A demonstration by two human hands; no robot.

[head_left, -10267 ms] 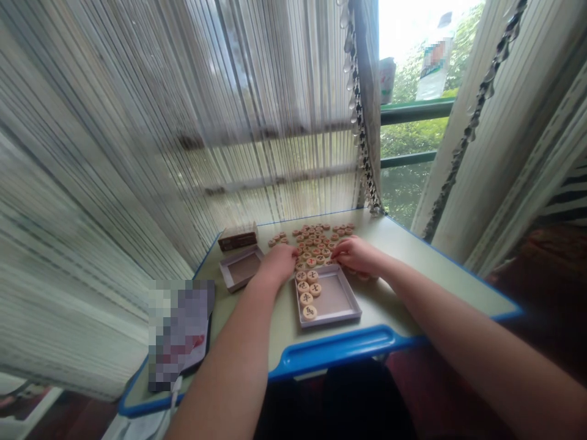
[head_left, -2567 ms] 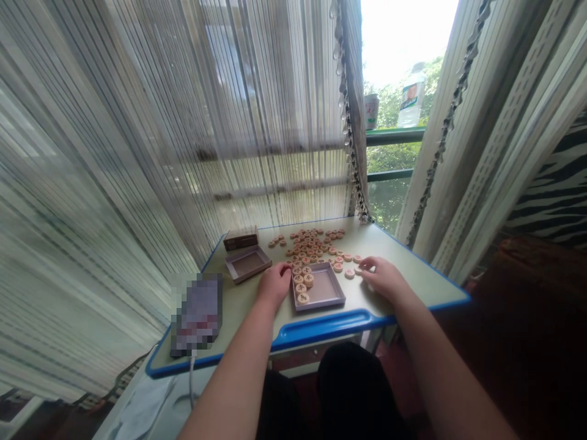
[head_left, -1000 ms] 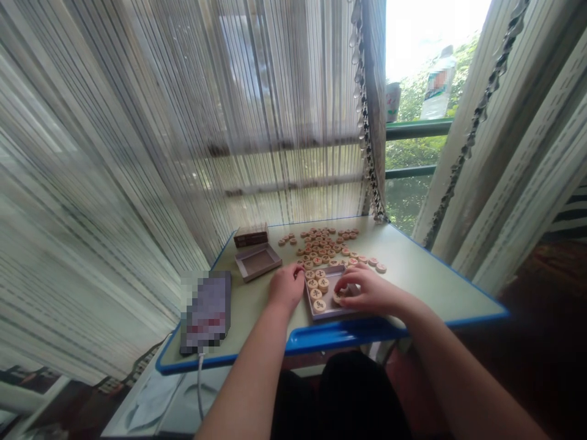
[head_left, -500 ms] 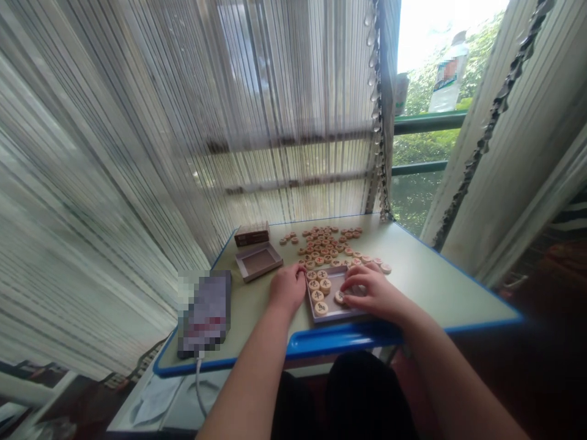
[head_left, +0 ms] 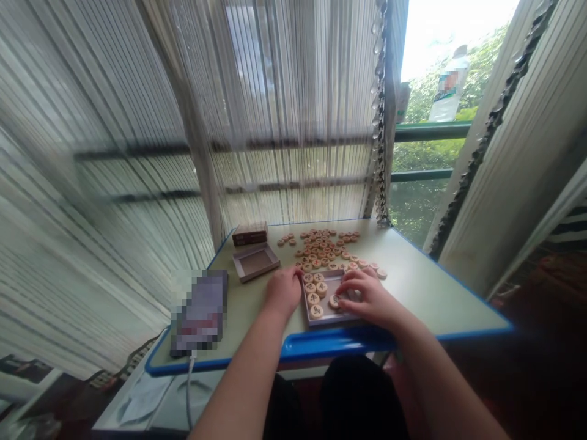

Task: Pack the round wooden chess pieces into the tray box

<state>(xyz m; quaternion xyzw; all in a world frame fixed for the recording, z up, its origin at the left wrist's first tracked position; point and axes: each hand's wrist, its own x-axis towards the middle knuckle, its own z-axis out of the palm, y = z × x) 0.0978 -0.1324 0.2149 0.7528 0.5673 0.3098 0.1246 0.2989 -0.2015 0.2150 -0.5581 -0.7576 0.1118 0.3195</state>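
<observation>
Bench (head_left: 415, 293) far edge: xiangqi pieces (head_left: 321, 250) lying heaped | near edge: tray (head_left: 324, 322), pieces placed along its left side | right hand (head_left: 371, 299): laid over loose piece (head_left: 334, 301) in tray, grip not confirmed | left hand (head_left: 284, 292): kept against tray's left rim, grip not confirmed

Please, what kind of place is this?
Probably a room in a home, beside a window: long sheer curtains, a small desk, and a green railing with trees outside.
</observation>
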